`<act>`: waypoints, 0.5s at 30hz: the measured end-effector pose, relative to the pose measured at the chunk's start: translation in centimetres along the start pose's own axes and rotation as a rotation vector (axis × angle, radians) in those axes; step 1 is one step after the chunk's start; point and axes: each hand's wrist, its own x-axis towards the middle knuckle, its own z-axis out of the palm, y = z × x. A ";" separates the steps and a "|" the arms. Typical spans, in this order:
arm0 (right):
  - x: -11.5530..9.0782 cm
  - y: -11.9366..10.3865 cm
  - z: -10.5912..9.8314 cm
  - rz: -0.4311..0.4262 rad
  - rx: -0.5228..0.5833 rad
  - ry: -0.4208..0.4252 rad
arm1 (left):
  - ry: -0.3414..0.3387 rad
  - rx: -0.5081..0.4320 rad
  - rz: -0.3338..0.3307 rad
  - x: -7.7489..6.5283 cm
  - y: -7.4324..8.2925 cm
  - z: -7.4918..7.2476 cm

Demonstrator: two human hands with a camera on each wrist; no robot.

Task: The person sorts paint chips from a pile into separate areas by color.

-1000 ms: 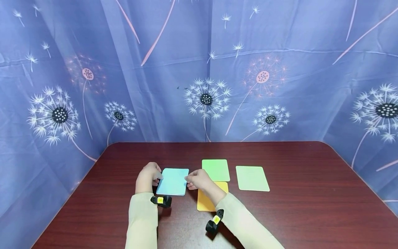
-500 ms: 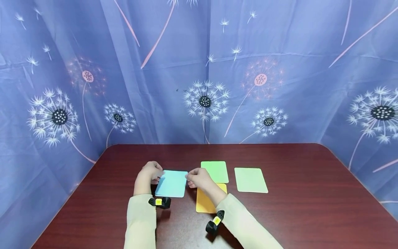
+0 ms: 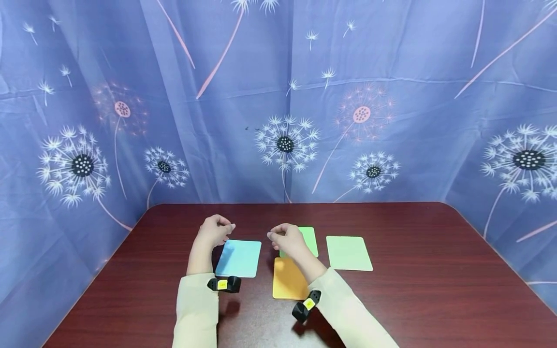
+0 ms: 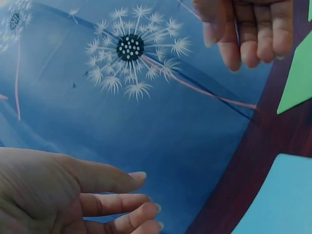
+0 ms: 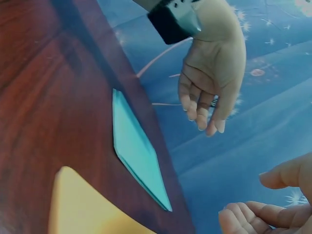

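Flat on the table lies a light blue square card [image 3: 238, 261]; in the right wrist view this blue card [image 5: 139, 156] shows layered edges, like a thin stack. My left hand [image 3: 214, 231] hovers over its far left corner, fingers relaxed, holding nothing. To the right, my right hand [image 3: 288, 239] is raised with loosely bent fingers and bare palm, overlapping a bright green card [image 3: 310, 240]. Its forearm passes over an orange-yellow card [image 3: 287, 280]. The left wrist view shows a gap between the left hand's thumb [image 4: 112, 178] and the blue card.
A pale green square card [image 3: 349, 253] lies farther right, apart from the others. The dark red-brown table [image 3: 435, 290] has rounded far corners. Behind it hangs a blue curtain [image 3: 243, 179] with dandelion prints.
Both hands have let go of the blue card's sides and lifted up and away toward the far edge. The blue card now lies untouched. The head view has shifted slightly.
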 end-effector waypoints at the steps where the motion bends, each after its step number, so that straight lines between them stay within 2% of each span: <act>1: 0.0 0.0 -0.2 -0.009 -0.005 0.009 | 0.001 -0.010 0.002 0.0 0.1 0.1; 9: 0.2 -0.3 -1.7 -0.037 -0.037 0.091 | 0.050 -0.069 0.046 -0.2 1.1 1.0; 15: 0.5 -0.2 -2.5 -0.021 -0.093 0.144 | 0.038 -0.067 0.107 0.0 1.4 2.4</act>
